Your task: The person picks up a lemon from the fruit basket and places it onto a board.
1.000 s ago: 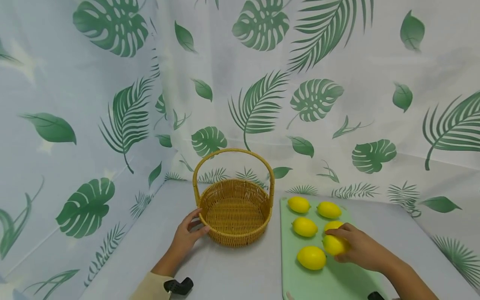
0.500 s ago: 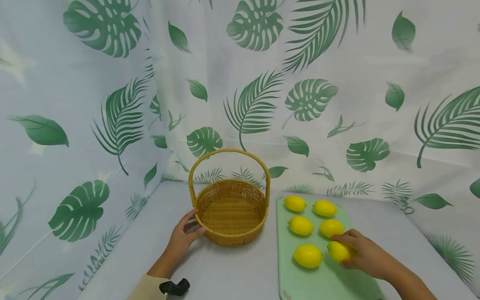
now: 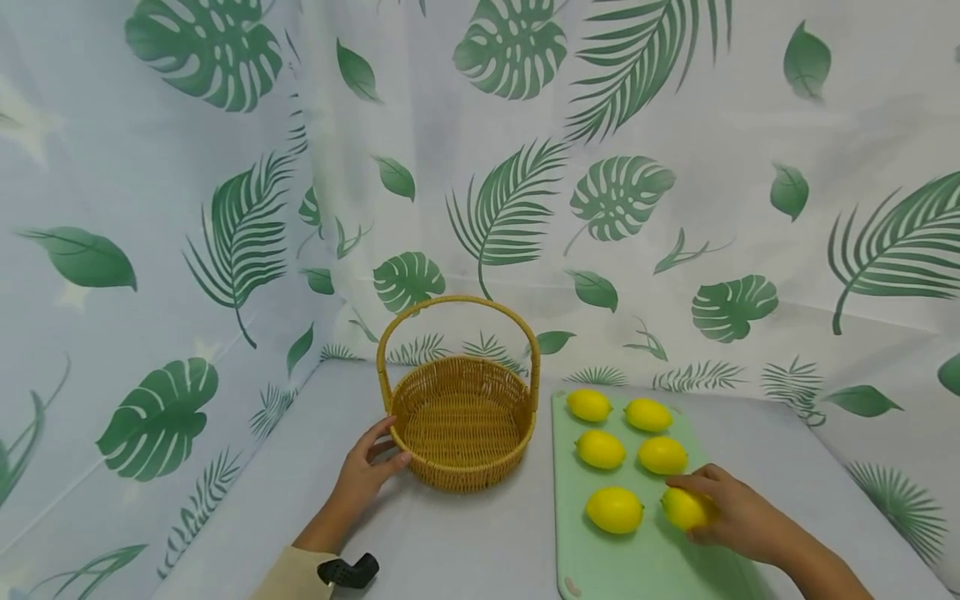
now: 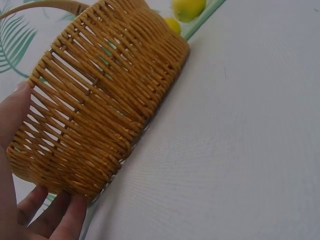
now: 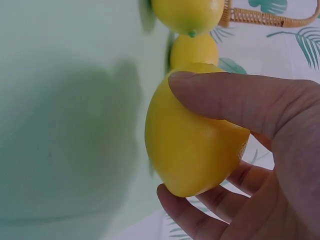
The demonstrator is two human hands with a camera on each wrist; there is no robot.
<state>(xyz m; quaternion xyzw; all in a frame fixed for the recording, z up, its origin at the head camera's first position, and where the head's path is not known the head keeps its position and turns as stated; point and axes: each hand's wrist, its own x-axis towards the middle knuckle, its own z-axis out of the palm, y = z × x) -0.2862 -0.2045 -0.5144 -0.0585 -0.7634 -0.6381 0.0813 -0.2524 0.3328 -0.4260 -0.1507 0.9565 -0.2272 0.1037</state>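
A yellow lemon point(image 3: 686, 508) is pinched between the thumb and fingers of my right hand point(image 3: 738, 517), over the green board point(image 3: 615, 571). The right wrist view shows the thumb across this lemon point(image 5: 192, 145) and the fingertips beneath it; whether it touches the board I cannot tell. Several other lemons lie on the board, the closest being one to its left point(image 3: 615, 510) and one behind it point(image 3: 662, 456). My left hand point(image 3: 363, 471) holds the side of a wicker basket point(image 3: 468, 477), thumb and fingers spread round its wall point(image 4: 95, 105). Nothing lies inside the basket.
The basket's tall arched handle point(image 3: 457, 300) rises above its rim. Basket and board stand side by side on a pale cloth-covered table point(image 3: 450, 550). Leaf-printed curtains point(image 3: 495, 125) enclose the back and sides.
My right hand has drawn the lemon slightly right and towards me, away from the lemon behind it. The head view has turned a little right. The left hand stays on the basket.
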